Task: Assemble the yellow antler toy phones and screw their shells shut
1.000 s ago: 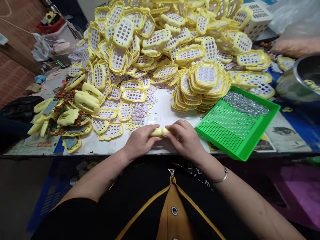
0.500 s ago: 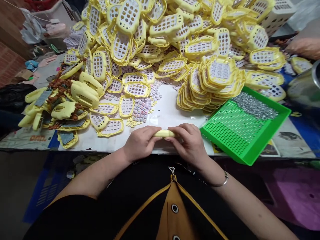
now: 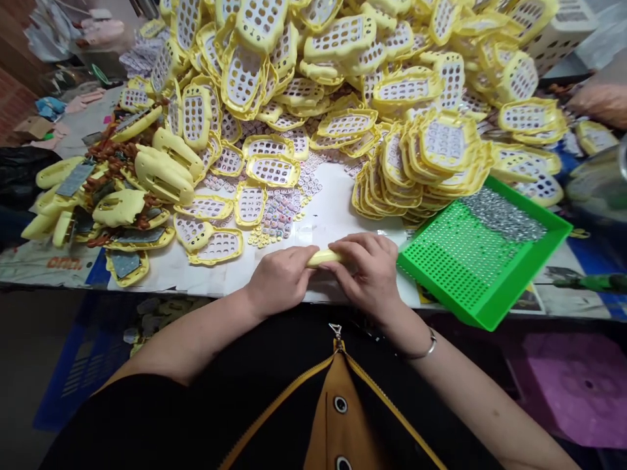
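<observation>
Two bare hands hold one yellow casing [image 3: 323,257] edge-on at the near border of the white-covered tabletop [image 3: 330,205]; whether it touches the surface cannot be told. The left hand [image 3: 278,279] is curled narrowly around the casing's nine-o'clock end, while the right hand [image 3: 372,274] pinches its three-o'clock end, fingers over the top and thumb on the near side. Reckoned from the casing, a large heap of yellow shells [image 3: 340,39] with white perforated faces fills twelve o'clock, and a neater stack of similar shells [image 3: 426,176] stands between one and two. At three o'clock, just beside the right hand, lies a green perforated tray [image 3: 450,251], with small silvery metal pieces [image 3: 507,212] gathered at its far end. Small printed tiles [image 3: 279,219] spread at ten o'clock, with tiny yellow pieces [image 3: 262,239] just on their near side. Two shells [image 3: 218,247] overlap at nine o'clock, and well beyond them, between nine and ten, sits a jumble of yellow parts [image 3: 164,176] mixed with brown ones. Below the tabletop, a purple stool [image 3: 573,391] shows at four o'clock.
</observation>
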Tool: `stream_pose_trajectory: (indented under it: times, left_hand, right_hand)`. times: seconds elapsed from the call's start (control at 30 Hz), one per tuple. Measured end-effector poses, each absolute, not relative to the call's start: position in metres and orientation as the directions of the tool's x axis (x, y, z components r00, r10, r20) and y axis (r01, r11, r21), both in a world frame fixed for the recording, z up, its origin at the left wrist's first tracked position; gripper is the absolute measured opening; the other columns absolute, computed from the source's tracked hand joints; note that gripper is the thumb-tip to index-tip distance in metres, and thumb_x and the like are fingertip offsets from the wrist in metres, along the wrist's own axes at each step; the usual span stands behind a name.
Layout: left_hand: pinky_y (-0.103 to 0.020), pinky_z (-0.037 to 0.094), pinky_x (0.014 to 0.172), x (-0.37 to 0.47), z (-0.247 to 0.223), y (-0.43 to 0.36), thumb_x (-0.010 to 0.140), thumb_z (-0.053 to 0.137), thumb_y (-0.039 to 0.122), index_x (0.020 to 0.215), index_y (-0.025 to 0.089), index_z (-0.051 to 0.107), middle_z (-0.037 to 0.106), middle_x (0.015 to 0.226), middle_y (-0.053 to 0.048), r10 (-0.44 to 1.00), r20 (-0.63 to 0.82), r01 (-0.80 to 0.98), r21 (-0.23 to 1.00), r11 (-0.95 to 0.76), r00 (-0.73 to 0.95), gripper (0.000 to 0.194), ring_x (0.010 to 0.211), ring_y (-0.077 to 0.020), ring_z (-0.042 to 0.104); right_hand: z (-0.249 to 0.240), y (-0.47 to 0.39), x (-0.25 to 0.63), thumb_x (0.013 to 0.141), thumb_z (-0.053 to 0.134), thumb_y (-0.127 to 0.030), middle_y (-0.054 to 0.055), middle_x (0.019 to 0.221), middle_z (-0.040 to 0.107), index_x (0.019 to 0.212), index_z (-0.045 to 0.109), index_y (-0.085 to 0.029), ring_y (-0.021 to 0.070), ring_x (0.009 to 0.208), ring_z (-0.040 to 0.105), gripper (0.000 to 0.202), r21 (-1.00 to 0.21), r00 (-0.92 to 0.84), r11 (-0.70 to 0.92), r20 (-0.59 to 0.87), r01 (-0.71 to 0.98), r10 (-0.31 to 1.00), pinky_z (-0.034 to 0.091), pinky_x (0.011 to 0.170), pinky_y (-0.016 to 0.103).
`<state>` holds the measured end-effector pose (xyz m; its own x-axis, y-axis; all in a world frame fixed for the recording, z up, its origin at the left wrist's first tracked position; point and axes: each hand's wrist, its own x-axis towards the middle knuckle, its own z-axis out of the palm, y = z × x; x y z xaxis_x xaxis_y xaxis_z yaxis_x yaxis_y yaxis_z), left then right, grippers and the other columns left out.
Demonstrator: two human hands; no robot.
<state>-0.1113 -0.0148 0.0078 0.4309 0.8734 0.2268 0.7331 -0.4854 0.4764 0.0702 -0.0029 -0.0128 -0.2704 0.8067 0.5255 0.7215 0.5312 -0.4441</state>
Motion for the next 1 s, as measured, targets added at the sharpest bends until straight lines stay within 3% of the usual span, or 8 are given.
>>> stream_pose_trajectory:
  times: [0.17,0.23,0.33,0.4,0.47,0.7,0.87,1.0]
  left_hand:
    - [-0.038,0.051,0.067,-0.103,0.028,0.007,0.076,0.060,0.024,0.098,0.018,0.064,0.069,0.078,-0.008,0.907,-0.120,0.829,0.468,-0.306,0.403,0.023,0.072,-0.0276,0.067]
    - [-0.040,0.050,0.070,-0.098,0.029,0.017,0.071,0.069,0.033,0.092,0.019,0.066,0.070,0.080,-0.008,0.903,-0.174,0.742,0.641,-0.199,0.393,0.026,0.076,-0.0292,0.067]
    - [-0.038,0.051,0.078,-0.091,0.023,0.022,0.069,0.074,0.046,0.097,0.018,0.066,0.072,0.095,-0.009,0.919,-0.186,0.213,0.970,0.115,0.349,0.041,0.088,-0.0265,0.067]
    - [-0.036,0.051,0.083,-0.085,0.017,0.020,0.067,0.076,0.048,0.104,0.017,0.065,0.072,0.103,-0.008,0.927,-0.200,-0.178,0.947,0.266,0.319,0.050,0.093,-0.0236,0.066]
    - [-0.034,0.050,0.086,-0.080,0.013,0.015,0.062,0.081,0.045,0.101,0.017,0.065,0.073,0.101,-0.007,0.932,-0.208,-0.342,0.888,0.307,0.296,0.050,0.094,-0.0211,0.066]
    - [-0.033,0.052,0.084,-0.073,0.019,0.013,0.055,0.087,0.034,0.098,0.015,0.065,0.073,0.095,-0.007,0.907,-0.315,-0.340,0.851,0.400,0.279,0.052,0.089,-0.0211,0.068]
    - [-0.034,0.051,0.088,-0.063,0.019,0.012,0.060,0.084,0.036,0.097,0.016,0.066,0.073,0.097,-0.006,0.924,-0.285,-0.364,0.857,0.364,0.254,0.045,0.096,-0.0223,0.067]
    - [-0.036,0.052,0.089,-0.058,0.020,0.010,0.059,0.085,0.033,0.098,0.018,0.066,0.073,0.101,-0.006,0.912,-0.299,-0.383,0.836,0.393,0.283,0.045,0.099,-0.0237,0.067]
  right_hand:
    - [-0.005,-0.005,0.073,0.084,0.061,-0.035,0.010,0.120,0.059,0.104,0.061,-0.026,0.0275,0.107,0.057,0.022,-0.468,-0.311,0.626,0.586,0.624,0.748,0.042,0.091,0.048]
    - [-0.004,-0.010,0.080,0.085,0.060,-0.033,0.013,0.128,0.052,0.117,0.054,-0.027,0.0287,0.117,0.053,0.033,-0.581,-0.122,0.606,0.659,0.544,0.742,0.044,0.095,0.050]
    - [-0.005,-0.013,0.092,0.083,0.062,-0.038,0.013,0.125,0.052,0.122,0.048,-0.027,0.0270,0.120,0.053,0.043,-0.820,0.196,0.489,0.554,0.299,0.809,0.044,0.102,0.051]
    - [-0.007,-0.012,0.095,0.079,0.066,-0.048,0.012,0.119,0.058,0.119,0.050,-0.025,0.0246,0.111,0.059,0.048,-0.942,0.064,0.334,0.335,0.016,0.940,0.048,0.098,0.048]
    - [-0.009,-0.010,0.093,0.075,0.068,-0.055,0.010,0.112,0.064,0.115,0.053,-0.024,0.0223,0.103,0.064,0.053,-0.978,-0.199,0.105,0.141,-0.181,0.970,0.052,0.093,0.043]
    - [-0.021,-0.013,0.081,0.073,0.072,-0.049,0.003,0.093,0.071,0.095,0.064,-0.022,0.0165,0.087,0.065,0.036,-0.901,-0.312,-0.235,-0.120,-0.364,0.942,0.053,0.086,0.034]
    - [-0.031,-0.017,0.081,0.069,0.075,-0.050,0.003,0.096,0.071,0.098,0.063,-0.022,0.0180,0.091,0.065,0.042,-0.890,-0.276,-0.206,-0.095,-0.408,0.957,0.052,0.089,0.036]
    - [-0.023,-0.017,0.094,0.077,0.066,-0.052,0.006,0.098,0.072,0.104,0.062,-0.020,0.0196,0.089,0.067,0.042,-0.986,-0.269,-0.033,0.012,-0.161,0.963,0.056,0.083,0.037]
